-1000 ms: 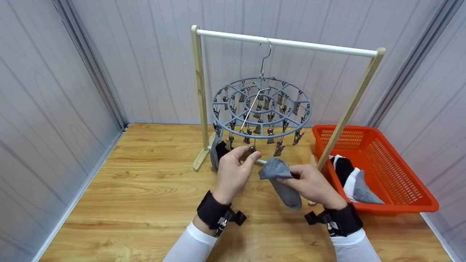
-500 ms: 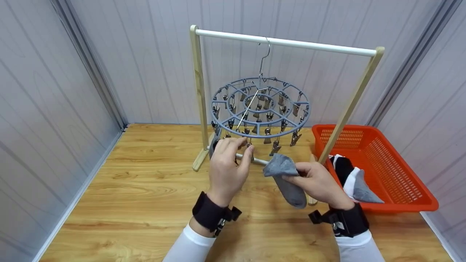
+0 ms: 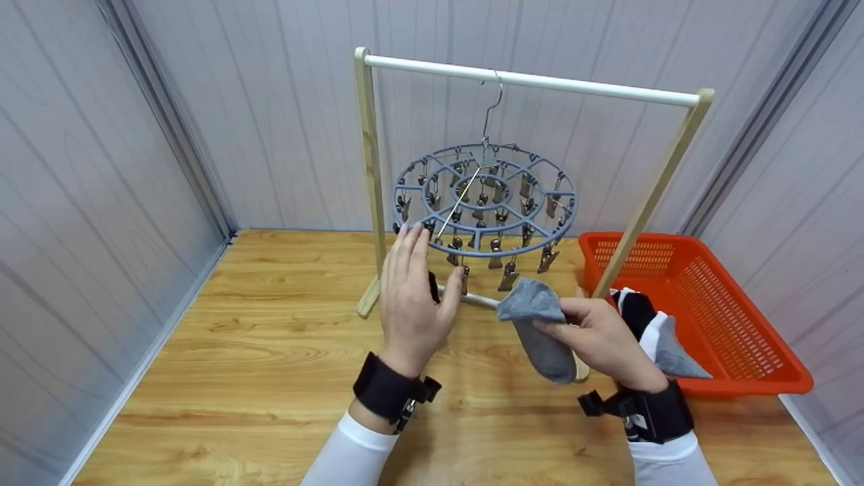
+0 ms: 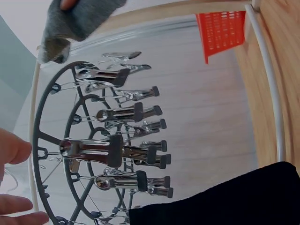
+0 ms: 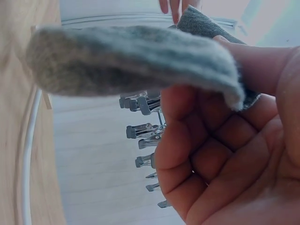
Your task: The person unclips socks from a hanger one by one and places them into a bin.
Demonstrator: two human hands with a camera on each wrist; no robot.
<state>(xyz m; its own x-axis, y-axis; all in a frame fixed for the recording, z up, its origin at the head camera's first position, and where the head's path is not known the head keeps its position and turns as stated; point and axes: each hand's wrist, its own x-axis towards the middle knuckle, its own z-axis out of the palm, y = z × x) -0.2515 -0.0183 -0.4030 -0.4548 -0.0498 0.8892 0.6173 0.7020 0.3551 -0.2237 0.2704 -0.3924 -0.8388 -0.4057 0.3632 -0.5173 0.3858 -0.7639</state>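
Note:
A round grey clip hanger (image 3: pixel 478 253) hangs by its hook, with several metal clips (image 3: pixel 508 277) below its rings. My left hand (image 3: pixel 415 307) is raised at the hanger's front left, its fingers straight and holding nothing. Beside its thumb dangles a metal clip (image 4: pixel 93 151) with nothing in its jaws. A black sock (image 4: pixel 225 199) hangs behind the left hand, mostly hidden in the head view. My right hand (image 3: pixel 601 337) pinches a grey sock (image 3: pixel 543 344) between thumb and fingers, its cuff folded over. That sock is apart from the clips.
A wooden stand with a white top bar (image 3: pixel 540 81) carries the hanger. On the right sits an orange basket (image 3: pixel 749 310) with a black-and-white sock (image 3: pixel 638 314) and a white-and-grey sock (image 3: pixel 675 351) inside. Pale panel walls (image 3: pixel 270 135) enclose the wooden table (image 3: pixel 270 364).
My left hand has let go of the front clip, moved a little left and straightened its fingers upward. The right hand has shifted slightly right with the grey sock.

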